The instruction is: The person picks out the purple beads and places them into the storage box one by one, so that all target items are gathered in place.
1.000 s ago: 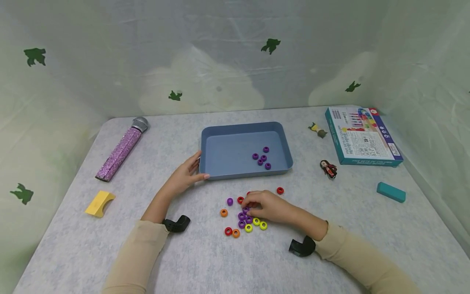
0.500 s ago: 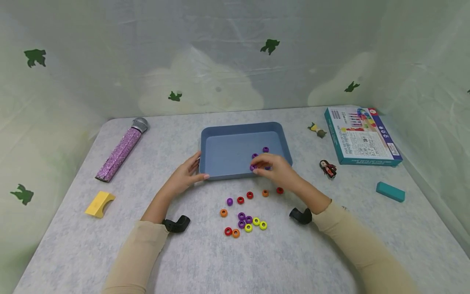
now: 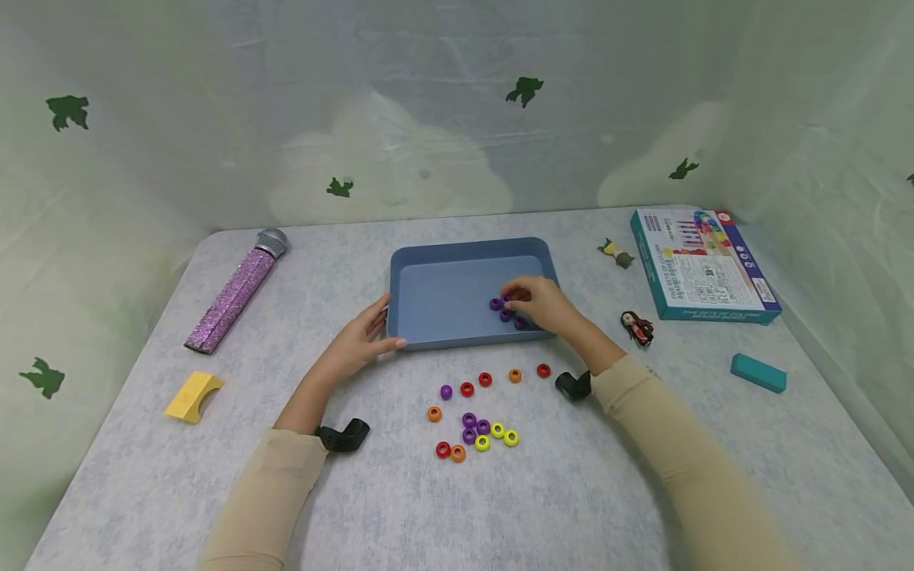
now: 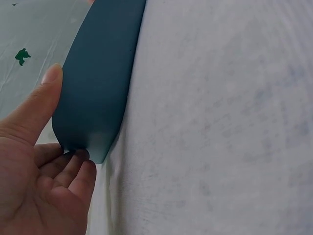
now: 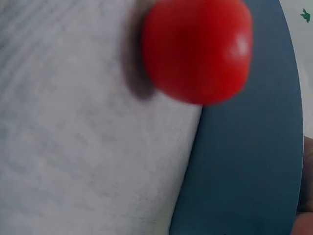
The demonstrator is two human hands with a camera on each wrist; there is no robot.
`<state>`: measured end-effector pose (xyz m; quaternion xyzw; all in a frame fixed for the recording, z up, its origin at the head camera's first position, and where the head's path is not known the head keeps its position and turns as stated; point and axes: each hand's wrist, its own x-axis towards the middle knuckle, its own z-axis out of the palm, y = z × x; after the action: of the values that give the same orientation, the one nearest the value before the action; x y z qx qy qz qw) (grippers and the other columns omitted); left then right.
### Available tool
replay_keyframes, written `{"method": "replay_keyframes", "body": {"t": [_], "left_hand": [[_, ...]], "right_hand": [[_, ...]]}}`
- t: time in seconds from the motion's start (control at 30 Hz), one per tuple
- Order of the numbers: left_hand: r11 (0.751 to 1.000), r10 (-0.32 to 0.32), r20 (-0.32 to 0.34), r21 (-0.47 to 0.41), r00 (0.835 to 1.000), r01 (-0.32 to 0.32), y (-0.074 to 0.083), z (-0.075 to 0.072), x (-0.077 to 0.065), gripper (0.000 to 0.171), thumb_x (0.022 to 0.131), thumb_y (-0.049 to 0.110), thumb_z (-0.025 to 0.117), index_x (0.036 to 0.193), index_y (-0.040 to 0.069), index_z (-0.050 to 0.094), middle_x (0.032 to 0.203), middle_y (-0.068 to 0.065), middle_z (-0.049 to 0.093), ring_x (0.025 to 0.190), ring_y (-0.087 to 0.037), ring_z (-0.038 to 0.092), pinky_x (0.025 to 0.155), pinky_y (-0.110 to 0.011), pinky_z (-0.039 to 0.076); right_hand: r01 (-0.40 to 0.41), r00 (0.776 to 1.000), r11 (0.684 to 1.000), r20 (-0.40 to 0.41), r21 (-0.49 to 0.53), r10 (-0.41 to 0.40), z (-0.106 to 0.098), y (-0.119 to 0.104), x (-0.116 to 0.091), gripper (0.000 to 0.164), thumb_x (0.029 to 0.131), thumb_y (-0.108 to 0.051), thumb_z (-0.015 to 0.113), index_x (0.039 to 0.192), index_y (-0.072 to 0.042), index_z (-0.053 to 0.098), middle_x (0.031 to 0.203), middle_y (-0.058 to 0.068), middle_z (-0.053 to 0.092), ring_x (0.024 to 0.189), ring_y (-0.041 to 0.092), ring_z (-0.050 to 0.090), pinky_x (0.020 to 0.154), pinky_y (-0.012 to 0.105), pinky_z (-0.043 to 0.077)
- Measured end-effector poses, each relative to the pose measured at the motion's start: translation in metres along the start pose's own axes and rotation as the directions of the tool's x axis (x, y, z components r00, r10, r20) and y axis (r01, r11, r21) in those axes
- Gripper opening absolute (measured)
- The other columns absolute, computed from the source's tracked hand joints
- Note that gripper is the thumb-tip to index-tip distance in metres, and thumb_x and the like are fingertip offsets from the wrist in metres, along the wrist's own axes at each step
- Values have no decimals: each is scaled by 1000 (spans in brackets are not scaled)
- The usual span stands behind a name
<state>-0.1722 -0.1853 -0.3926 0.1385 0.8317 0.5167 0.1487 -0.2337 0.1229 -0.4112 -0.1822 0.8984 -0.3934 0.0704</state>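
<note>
"What are our hands doing?"

"Our left hand (image 3: 355, 341) grips the blue tray (image 3: 443, 301) at its near left corner; our right (image 3: 546, 305) pinches a purple bead (image 3: 506, 299) over the tray's right half. We can't tell whether it touches the floor there."

"And around them?"

"Other purple beads (image 3: 496, 304) sit just beside our right fingertips. Loose beads (image 3: 469, 419) lie nearer us, on the mottled pale table (image 3: 400, 515)."

"Beyond that?"

"We see a glittery microphone (image 3: 232, 297) left, a box (image 3: 703, 262) right, and pale sheeting (image 3: 428, 79) hanging behind."
</note>
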Motion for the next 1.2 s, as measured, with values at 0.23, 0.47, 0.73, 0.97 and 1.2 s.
{"method": "replay_keyframes", "body": {"t": [0.23,0.47,0.73,0.97,1.2], "left_hand": [[1000,-4,-7,2,1000,4,0,0,0,84,73,21,62,134,6,6,137,-10,5,122,-23,12,99,-34,18],[1000,8,-8,6,1000,-8,1,0,0,83,73,20,62,134,6,6,137,-11,5,122,-25,12,99,-35,17],[1000,7,-11,-1,1000,-7,1,0,0,83,73,19,62,133,6,7,136,-11,6,122,-24,13,99,-34,18],[1000,-4,-5,3,1000,4,1,0,0,84,73,21,62,134,6,6,136,-12,6,122,-25,13,99,-35,18],[1000,1,-11,-18,1000,-2,1,0,1,83,73,19,63,133,5,7,136,-12,7,122,-24,13,99,-34,17]], "right_hand": [[-51,994,997,93,-66,57,3,0,5,17,79,-11,56,95,-11,59,86,1,56,80,14,51,68,27,45],[9,999,1000,47,-3,-9,-1,-7,-4,28,79,-20,56,105,-10,54,100,1,53,91,15,49,76,28,43],[343,938,927,-7,151,-346,11,-45,-29,33,76,-23,60,104,-7,54,101,7,53,91,20,49,76,35,44],[407,884,890,156,207,-441,42,-62,-46,33,75,-27,60,104,-10,54,100,4,53,91,19,49,78,32,43],[357,853,914,331,193,-403,69,-58,-49,29,76,-24,60,101,-11,56,99,-2,54,91,9,49,78,19,42]]}}
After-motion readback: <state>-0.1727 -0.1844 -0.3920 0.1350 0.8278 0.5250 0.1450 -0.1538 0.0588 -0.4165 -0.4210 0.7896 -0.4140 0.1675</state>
